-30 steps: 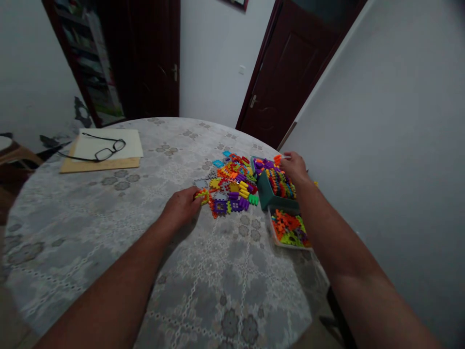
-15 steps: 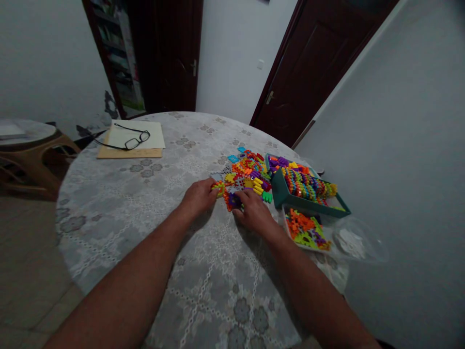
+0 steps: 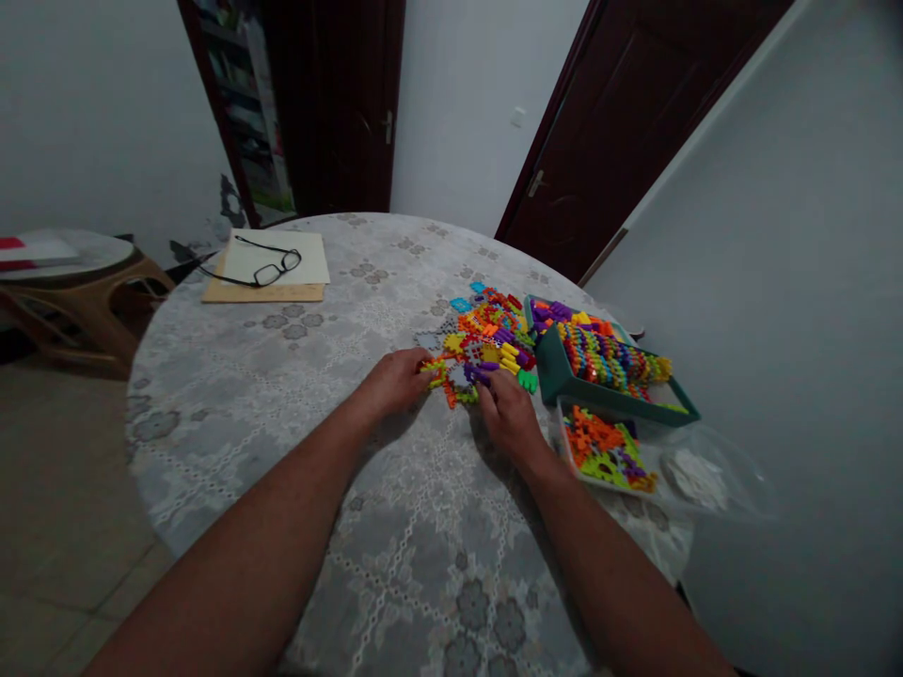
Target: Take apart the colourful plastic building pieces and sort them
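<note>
A pale wall (image 3: 797,310) fills the right side, and two dark doors (image 3: 635,122) stand beyond the round tabletop (image 3: 402,545), which is spread with a grey and white flowered cloth. Off its left edge sits a brown stool (image 3: 105,310) with a pale round top. On the right of the tabletop stands a dark green box (image 3: 593,395) packed with rows of multicoloured toothed pieces; just beyond it is a lighter green tray (image 3: 622,331) holding purple, orange and yellow ones. Nearer the person, a clear tub (image 3: 615,485) holds orange, lime and purple pieces, with a clear round dish (image 3: 748,484) of white pieces beside it. At far left, a white sheet (image 3: 310,259) overlaps a tan one, and black-framed glasses (image 3: 268,275) lie across them. Between the papers and the box, nearer the box, spreads a loose pile of plastic pieces (image 3: 486,324) in many colours. Both hands are at its near edge, a little apart: the left hand (image 3: 395,381) pinches a small yellow and orange cluster (image 3: 437,373) at the pile's left, while the right hand (image 3: 509,409) pinches a purple piece (image 3: 481,372) between thumb and fingers.
</note>
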`<state>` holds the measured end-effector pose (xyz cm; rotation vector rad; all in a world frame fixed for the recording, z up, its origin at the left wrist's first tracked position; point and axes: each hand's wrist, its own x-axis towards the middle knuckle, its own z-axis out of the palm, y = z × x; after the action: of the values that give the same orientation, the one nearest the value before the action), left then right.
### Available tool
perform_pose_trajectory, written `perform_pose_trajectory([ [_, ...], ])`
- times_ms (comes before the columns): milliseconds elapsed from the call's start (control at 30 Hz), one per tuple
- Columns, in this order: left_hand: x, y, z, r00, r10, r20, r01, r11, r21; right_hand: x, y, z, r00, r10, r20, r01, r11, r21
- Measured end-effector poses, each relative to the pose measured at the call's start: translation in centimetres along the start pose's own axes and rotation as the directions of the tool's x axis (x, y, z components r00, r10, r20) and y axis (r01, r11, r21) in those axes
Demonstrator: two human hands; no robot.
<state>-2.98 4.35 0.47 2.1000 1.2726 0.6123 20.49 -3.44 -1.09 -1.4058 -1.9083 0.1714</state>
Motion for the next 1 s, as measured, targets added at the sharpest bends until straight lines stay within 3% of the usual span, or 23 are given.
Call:
perform_pose_trajectory([
  [67,-0.2,0.1,-0.7,0.999,-0.017,0.05,0.018,1.0,-0.015,-0.1,-0.8,-0.2,1.0,0.018,0.025,-0.019,0.998,0.056],
  [267,-1.2,0.2,-2.4,0.972,0.068,0.223,-0.053,0.996,-0.071,-0.9,-2.4,0.3,0.955,-0.066,0.288,0.037,0.994,0.104],
  [433,-1.7,0.5,-2.6,0.909,0.097,0.405,-0.024,0.983,-0.181,-1.0,-2.5,1.2,0.958,-0.052,0.281,0.037,0.998,0.057],
  [533,-1.8,1.1,-2.8,0.881,0.127,0.455,-0.033,0.977,-0.21,-1.1,-2.4,1.5,0.967,-0.015,0.254,0.004,0.999,0.046],
  [700,-1.8,1.6,-2.2,0.927,0.113,0.357,-0.095,0.993,-0.068,-1.3,-2.6,1.9,0.971,0.08,0.224,-0.091,0.995,0.037],
  [800,-1.6,1.2,-1.7,0.949,0.113,0.295,-0.116,0.993,-0.008,-1.4,-2.8,1.8,0.977,0.071,0.2,-0.081,0.996,0.045],
  [1000,-1.5,0.7,-1.5,0.971,0.064,0.23,-0.085,0.993,0.084,-0.8,-1.4,1.3,0.999,-0.015,-0.033,0.012,0.996,-0.087],
])
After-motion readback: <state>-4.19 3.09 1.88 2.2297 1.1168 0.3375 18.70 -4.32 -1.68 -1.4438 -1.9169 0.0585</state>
